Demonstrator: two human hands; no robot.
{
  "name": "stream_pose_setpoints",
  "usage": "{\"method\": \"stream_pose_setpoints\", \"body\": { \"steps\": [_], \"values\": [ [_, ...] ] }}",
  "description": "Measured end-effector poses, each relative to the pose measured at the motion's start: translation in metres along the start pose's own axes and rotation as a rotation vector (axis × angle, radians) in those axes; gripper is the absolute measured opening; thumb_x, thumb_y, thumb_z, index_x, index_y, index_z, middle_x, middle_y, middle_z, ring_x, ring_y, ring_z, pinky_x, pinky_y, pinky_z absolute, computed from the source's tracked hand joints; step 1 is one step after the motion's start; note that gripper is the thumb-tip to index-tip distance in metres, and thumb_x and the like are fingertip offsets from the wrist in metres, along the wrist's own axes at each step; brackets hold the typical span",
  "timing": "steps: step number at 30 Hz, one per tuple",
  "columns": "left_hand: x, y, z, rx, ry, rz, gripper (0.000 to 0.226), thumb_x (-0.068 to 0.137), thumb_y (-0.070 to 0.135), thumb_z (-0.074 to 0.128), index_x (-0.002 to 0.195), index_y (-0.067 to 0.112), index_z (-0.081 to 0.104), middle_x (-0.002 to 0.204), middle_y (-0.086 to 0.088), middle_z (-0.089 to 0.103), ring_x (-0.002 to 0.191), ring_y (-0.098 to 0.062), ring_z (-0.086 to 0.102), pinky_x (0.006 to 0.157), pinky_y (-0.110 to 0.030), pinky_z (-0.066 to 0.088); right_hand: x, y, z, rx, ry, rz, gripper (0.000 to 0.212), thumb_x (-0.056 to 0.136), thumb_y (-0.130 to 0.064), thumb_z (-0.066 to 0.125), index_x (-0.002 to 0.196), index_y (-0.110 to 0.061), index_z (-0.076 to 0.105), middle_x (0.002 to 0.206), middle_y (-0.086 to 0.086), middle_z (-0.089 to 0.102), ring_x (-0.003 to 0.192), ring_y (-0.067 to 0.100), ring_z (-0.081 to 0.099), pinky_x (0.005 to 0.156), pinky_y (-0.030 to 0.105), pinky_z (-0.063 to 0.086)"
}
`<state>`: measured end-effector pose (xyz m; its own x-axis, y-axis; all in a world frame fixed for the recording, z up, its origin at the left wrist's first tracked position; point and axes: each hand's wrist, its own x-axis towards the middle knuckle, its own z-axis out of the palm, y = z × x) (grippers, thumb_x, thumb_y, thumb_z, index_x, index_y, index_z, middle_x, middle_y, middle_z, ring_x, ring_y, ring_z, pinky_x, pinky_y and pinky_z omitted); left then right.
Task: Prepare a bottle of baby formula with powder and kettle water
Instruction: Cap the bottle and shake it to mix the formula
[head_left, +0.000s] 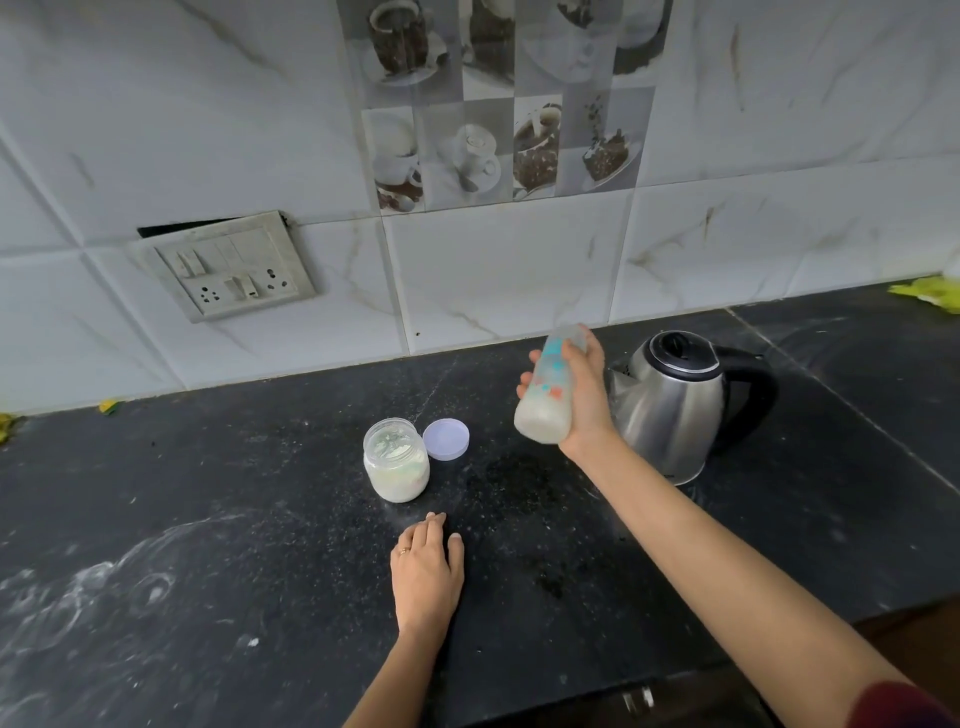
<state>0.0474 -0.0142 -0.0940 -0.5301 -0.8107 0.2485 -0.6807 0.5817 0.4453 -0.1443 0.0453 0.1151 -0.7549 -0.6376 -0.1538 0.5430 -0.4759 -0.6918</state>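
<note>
Mixing: right hand (587, 397) grips tilted baby bottle (540, 413) beside kettle (675, 410), left hand (426, 569) flat on bench (208, 493); shake briskly, top sealed.

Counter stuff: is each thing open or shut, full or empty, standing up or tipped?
Bottle: lifted, tilted, milky liquid in its lower part; top too blurred to tell.
Jar: upright, open, white powder inside.
Jar lid: off, lying on the counter beside the jar.
Kettle: upright, its top shut.
Right hand: grips the bottle.
Left hand: flat on the counter, holds nothing.
</note>
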Motion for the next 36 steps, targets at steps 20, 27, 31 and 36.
{"method": "stream_pose_setpoints", "body": {
  "steps": [20, 27, 31, 36],
  "values": [
    [-0.001, 0.001, -0.001, 0.012, 0.003, 0.000, 0.033, 0.087, 0.023, 0.064, 0.117, 0.010, 0.065, 0.117, -0.005, 0.067, 0.109, -0.027, 0.059, 0.090, -0.042, 0.047, 0.000, -0.011, 0.000, 0.164, 0.083, -0.017, 0.032, 0.100, -0.023, 0.051, 0.130, -0.029, 0.042, 0.091, 0.015, 0.056, 0.059, 0.023, 0.057, 0.056, 0.031, 0.055],
    [-0.001, 0.004, -0.004, 0.015, 0.003, -0.001, 0.033, 0.087, 0.024, 0.064, 0.117, 0.010, 0.066, 0.118, -0.004, 0.067, 0.109, -0.026, 0.059, 0.089, -0.041, 0.047, -0.001, -0.009, 0.001, 0.049, 0.020, -0.017, 0.030, 0.100, -0.021, 0.049, 0.126, -0.033, 0.041, 0.091, 0.015, 0.056, 0.056, 0.024, 0.057, 0.054, 0.031, 0.053],
    [-0.002, 0.003, -0.004, 0.013, 0.008, 0.002, 0.033, 0.087, 0.023, 0.065, 0.116, 0.009, 0.066, 0.117, -0.004, 0.067, 0.109, -0.026, 0.059, 0.089, -0.041, 0.048, 0.004, -0.017, 0.001, 0.087, 0.027, -0.025, 0.029, 0.100, -0.023, 0.050, 0.127, -0.031, 0.041, 0.087, 0.014, 0.056, 0.055, 0.024, 0.057, 0.054, 0.031, 0.053],
    [0.000, 0.004, -0.003, 0.017, 0.006, 0.008, 0.032, 0.087, 0.023, 0.064, 0.116, 0.009, 0.065, 0.116, -0.004, 0.067, 0.108, -0.026, 0.059, 0.089, -0.041, 0.048, 0.004, -0.016, 0.005, 0.081, 0.027, -0.045, 0.027, 0.100, -0.022, 0.049, 0.125, -0.029, 0.040, 0.085, 0.015, 0.056, 0.055, 0.025, 0.056, 0.053, 0.031, 0.052]
  ]
}}
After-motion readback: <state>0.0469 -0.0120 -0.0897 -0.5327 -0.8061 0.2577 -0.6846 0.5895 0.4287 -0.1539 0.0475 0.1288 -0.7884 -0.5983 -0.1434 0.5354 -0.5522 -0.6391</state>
